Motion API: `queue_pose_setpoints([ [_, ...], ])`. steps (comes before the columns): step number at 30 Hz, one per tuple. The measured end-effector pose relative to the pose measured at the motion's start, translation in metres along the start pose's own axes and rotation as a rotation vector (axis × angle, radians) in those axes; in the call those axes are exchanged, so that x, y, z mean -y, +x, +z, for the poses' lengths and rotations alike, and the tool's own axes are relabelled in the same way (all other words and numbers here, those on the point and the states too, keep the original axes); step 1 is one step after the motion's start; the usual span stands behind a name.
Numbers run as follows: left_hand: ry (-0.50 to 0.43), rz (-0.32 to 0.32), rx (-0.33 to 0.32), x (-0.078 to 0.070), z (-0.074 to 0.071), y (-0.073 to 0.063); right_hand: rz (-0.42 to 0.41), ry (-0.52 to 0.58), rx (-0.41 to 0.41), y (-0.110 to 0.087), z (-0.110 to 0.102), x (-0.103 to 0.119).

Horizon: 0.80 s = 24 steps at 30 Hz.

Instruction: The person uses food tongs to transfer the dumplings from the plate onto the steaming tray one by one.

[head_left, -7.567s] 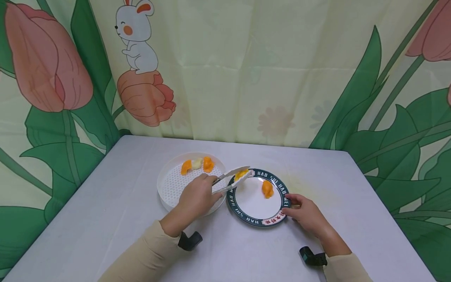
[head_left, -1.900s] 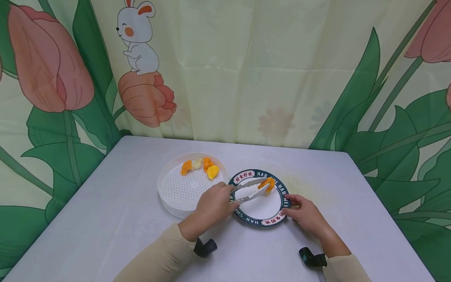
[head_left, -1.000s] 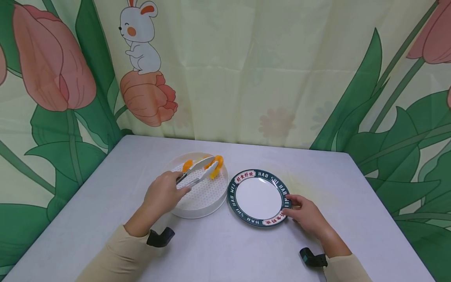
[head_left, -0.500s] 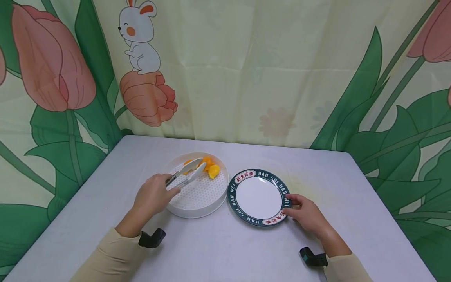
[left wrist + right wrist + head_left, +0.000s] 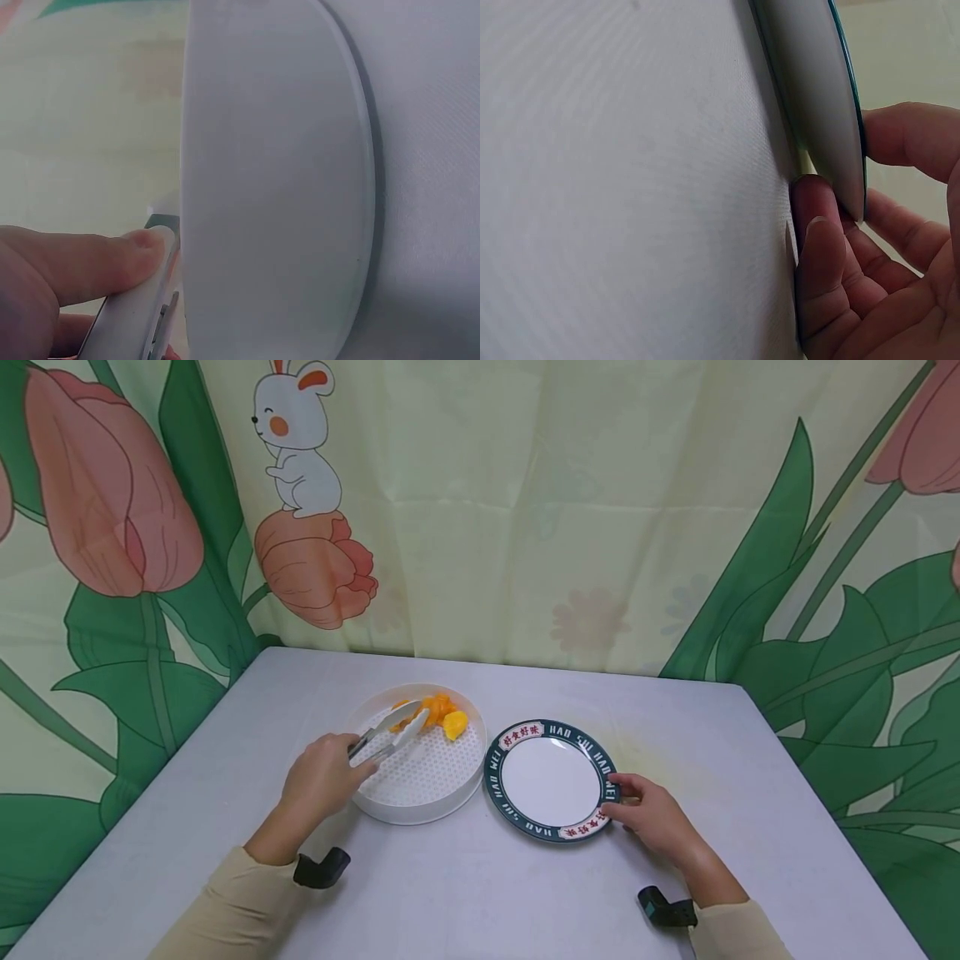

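Observation:
In the head view my left hand (image 5: pixel 322 777) holds metal tongs (image 5: pixel 390 727) with pale tips over a round white perforated tray (image 5: pixel 420 777). Orange food pieces (image 5: pixel 441 706) lie near the tray's far side, partly hidden by the tongs, with a yellow piece (image 5: pixel 454 724) beside them. Whether anything sits between the tong tips is unclear. The left wrist view shows my thumb on the tongs (image 5: pixel 127 322), beside the tray's wall (image 5: pixel 277 187). My right hand (image 5: pixel 652 818) grips the rim of a green-rimmed white plate (image 5: pixel 551 781); in the right wrist view, fingers reach beneath the plate (image 5: pixel 817 90).
Tray and plate stand side by side on a white-covered table (image 5: pixel 480 902). Behind the table hangs a curtain (image 5: pixel 600 527) printed with tulips and a rabbit. A black wrist camera (image 5: pixel 322 868) is strapped to the left wrist, another (image 5: pixel 666 907) to the right.
Over these frames the tongs carried the yellow piece, then an orange one, from plate to tray. Since then the left hand has drawn slightly left. The right hand stays on the plate.

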State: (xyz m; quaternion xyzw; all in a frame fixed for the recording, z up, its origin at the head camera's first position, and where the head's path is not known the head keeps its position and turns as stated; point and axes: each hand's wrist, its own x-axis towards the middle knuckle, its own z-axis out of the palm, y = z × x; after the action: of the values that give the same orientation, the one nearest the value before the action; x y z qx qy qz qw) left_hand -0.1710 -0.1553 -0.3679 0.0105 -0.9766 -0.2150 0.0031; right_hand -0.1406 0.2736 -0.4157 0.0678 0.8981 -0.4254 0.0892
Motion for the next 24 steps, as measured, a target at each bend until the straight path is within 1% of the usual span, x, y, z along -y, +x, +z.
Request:
queue_pose_setpoints([
  [5, -0.002, -0.019, -0.007, 0.001, 0.002, 0.001, -0.002, 0.0, -0.001, 0.0, 0.0, -0.001],
  [10, -0.016, -0.032, -0.021, -0.001, 0.002, 0.001, -0.003, -0.001, -0.002, 0.0, 0.0, 0.0],
  [19, -0.029, -0.019, 0.012, -0.011, 0.001, -0.004, 0.002, -0.003, -0.004, 0.001, 0.0, -0.001],
  [24, -0.02, 0.001, 0.013, -0.018, 0.003, -0.008, -0.009, -0.009, -0.007, 0.002, 0.001, -0.002],
])
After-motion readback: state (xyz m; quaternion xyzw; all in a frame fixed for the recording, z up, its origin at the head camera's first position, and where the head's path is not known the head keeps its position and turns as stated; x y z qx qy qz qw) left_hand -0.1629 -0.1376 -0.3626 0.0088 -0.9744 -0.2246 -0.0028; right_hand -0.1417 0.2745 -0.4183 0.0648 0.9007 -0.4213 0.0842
